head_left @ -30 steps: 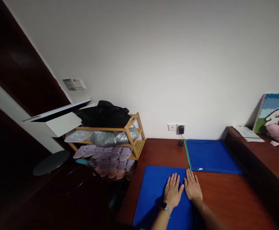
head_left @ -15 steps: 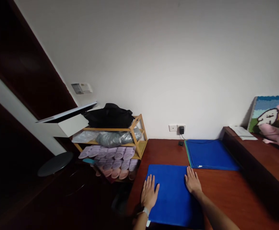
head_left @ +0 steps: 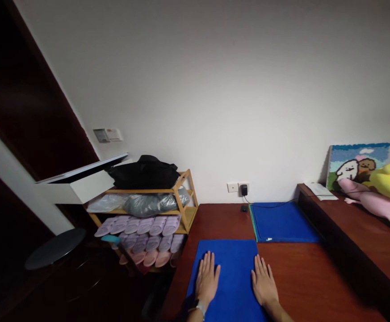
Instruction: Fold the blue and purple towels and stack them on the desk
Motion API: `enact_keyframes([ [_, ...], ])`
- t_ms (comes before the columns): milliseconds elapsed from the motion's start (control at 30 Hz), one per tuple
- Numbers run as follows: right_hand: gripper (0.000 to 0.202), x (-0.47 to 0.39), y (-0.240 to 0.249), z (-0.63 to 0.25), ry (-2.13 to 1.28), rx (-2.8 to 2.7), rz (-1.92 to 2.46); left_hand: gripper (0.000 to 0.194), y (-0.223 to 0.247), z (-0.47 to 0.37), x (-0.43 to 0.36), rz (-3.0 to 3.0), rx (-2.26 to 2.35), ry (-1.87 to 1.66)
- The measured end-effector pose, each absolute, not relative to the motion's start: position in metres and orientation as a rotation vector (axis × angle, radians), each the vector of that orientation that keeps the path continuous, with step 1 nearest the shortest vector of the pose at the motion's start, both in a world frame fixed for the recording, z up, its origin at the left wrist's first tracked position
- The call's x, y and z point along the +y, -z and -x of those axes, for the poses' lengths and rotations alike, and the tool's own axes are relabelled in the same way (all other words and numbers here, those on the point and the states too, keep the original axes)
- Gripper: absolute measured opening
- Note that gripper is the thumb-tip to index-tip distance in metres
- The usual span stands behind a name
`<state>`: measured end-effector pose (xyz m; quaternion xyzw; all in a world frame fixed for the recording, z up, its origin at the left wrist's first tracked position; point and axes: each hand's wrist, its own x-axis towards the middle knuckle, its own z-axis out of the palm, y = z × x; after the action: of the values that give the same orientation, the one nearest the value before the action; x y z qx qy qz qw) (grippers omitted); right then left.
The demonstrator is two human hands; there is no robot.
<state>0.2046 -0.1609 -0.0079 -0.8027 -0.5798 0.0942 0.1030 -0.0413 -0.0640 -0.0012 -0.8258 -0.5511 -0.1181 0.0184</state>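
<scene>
A blue folded cloth (head_left: pixel 232 277) lies flat on the reddish-brown table (head_left: pixel 215 219). My left hand (head_left: pixel 207 278) rests flat on its left part, fingers stretched out, with a pale band at the wrist. On the cloth's right edge lies my right hand (head_left: pixel 263 279), palm down, fingers extended and slightly apart. Neither hand grips anything. Farther back on the table, to the right, is a second blue cloth (head_left: pixel 282 222) with a green edge and a small white tag.
At the left, a wooden rack (head_left: pixel 184 201) holds slippers, plastic-wrapped items and a black bag (head_left: pixel 144 172). A raised ledge (head_left: pixel 352 219) on the right carries a pink plush toy (head_left: pixel 369 201), a yellow one and a picture. A black plug (head_left: pixel 244 190) sits in the wall socket.
The view has turned right and up, bringing the yellow plush into sight. My right hand has slid nearer along the cloth's right edge; my left hand remains flat.
</scene>
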Motion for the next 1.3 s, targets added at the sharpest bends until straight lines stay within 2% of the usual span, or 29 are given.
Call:
enact_keyframes([
  [133, 0.066, -0.159, 0.006, -0.205, -0.286, -1.729, 2.360, 0.060, 0.000, -0.046, -0.091, 2.859, -1.419, 0.413],
  [233, 0.065, -0.160, 0.003, -0.206, -0.297, -1.770, 2.345, 0.060, 0.001, -0.084, -0.107, 3.002, -1.367, 0.355],
  [333, 0.065, -0.160, 0.000, -0.206, -0.317, -1.732, 2.345, 0.062, 0.002, -0.064, -0.106, 2.993, -1.425, 0.284],
  [533, 0.066, -0.161, -0.002, -0.205, -0.314, -1.680, 2.352, 0.068, 0.002, 0.068, -0.078, 2.597, -1.834, 0.179],
  [667, 0.066, -0.160, -0.004, -0.204, -0.300, -1.683, 2.379, 0.071, 0.003, 0.111, -0.073, 2.524, -1.884, 0.170],
  [1100, 0.069, -0.199, -0.001, -0.185, -0.299, -1.696, 2.399, 0.073, 0.003, 0.105, -0.072, 2.474, -1.903, 0.201],
  [1200, 0.068, -0.197, -0.004, -0.185, -0.306, -1.673, 2.390, 0.070, -0.005, 0.065, -0.081, 2.460, -1.851, 0.340],
  [1300, 0.067, -0.195, -0.003, -0.186, -0.316, -1.647, 2.369, 0.065, -0.008, -0.005, -0.103, 2.711, -1.579, 0.437],
])
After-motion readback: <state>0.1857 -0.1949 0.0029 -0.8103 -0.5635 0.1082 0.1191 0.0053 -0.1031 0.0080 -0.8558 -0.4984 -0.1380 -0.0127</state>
